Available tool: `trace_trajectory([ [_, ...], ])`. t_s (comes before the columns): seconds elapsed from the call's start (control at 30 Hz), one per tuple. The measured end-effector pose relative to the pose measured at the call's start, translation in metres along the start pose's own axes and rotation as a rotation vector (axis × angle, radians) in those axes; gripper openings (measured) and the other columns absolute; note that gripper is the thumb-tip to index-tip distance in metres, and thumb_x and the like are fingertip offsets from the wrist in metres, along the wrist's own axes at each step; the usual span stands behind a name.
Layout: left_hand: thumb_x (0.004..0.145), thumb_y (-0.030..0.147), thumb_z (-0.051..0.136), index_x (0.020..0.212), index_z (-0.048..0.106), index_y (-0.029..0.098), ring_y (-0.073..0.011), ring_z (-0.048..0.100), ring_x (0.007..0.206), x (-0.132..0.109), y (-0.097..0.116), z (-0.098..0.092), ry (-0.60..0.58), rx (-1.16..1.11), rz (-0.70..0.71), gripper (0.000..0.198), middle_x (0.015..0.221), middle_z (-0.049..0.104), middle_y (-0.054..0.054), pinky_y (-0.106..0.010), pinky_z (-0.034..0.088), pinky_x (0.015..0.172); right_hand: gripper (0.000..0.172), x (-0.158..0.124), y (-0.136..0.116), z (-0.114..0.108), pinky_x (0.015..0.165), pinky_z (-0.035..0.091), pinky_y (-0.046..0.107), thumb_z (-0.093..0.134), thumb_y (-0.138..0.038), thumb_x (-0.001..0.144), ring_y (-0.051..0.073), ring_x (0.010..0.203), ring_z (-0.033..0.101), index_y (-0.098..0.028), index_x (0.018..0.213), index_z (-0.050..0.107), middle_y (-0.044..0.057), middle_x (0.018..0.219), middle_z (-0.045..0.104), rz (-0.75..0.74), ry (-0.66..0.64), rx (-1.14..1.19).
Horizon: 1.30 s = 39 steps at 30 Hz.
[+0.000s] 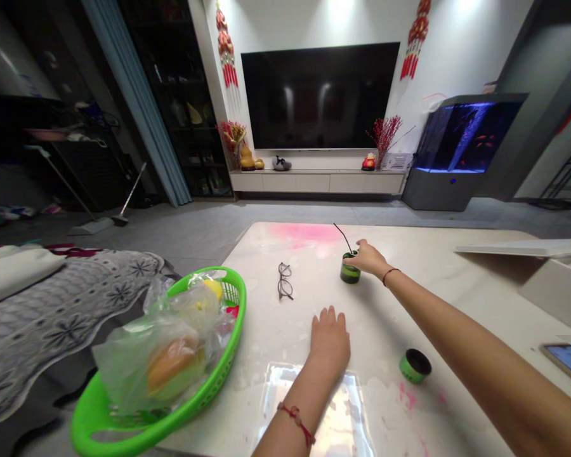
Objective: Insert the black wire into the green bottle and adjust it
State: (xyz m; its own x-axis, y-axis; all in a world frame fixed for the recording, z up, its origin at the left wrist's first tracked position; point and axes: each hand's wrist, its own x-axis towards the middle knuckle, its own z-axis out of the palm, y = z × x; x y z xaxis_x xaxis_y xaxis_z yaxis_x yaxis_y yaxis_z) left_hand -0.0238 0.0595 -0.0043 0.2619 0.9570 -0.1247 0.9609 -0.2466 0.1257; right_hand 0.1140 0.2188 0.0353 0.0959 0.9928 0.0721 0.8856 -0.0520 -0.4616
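My right hand [370, 258] reaches far across the white table [400, 317] and grips the top of a small green cup [349, 271]. A thin dark stick [342, 237] rises out of the cup and leans to the left. My left hand [330, 336] lies flat on the table nearer to me, fingers stretched out and holding nothing. A pair of dark-framed glasses [284, 281] lies folded open to the left of the cup. A second small green cup [415, 365] sits on the table to the right of my left hand.
A green plastic basket [219, 374] with bagged fruit overhangs the table's left edge. A tablet [570, 362] lies at the right edge, a white raised shelf [528, 249] behind it. Pink stains mark the tabletop. A television, a low cabinet and a fish tank stand beyond.
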Motion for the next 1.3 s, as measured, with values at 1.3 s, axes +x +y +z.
trace_trajectory([
  [1.3,0.085,0.03,0.036,0.119,0.047,0.017,-0.0252,0.037,0.121,0.0,-0.007,0.002,0.08,-0.035,0.044,0.038,0.134,0.041,-0.012,-0.041,0.03,0.1,0.069,-0.004,0.031,0.024,0.081,0.042,0.033,0.066,-0.046,0.059,0.023,0.097,0.055,-0.012,0.115,0.045,0.015,0.109,0.055,-0.09,0.068,0.166],
])
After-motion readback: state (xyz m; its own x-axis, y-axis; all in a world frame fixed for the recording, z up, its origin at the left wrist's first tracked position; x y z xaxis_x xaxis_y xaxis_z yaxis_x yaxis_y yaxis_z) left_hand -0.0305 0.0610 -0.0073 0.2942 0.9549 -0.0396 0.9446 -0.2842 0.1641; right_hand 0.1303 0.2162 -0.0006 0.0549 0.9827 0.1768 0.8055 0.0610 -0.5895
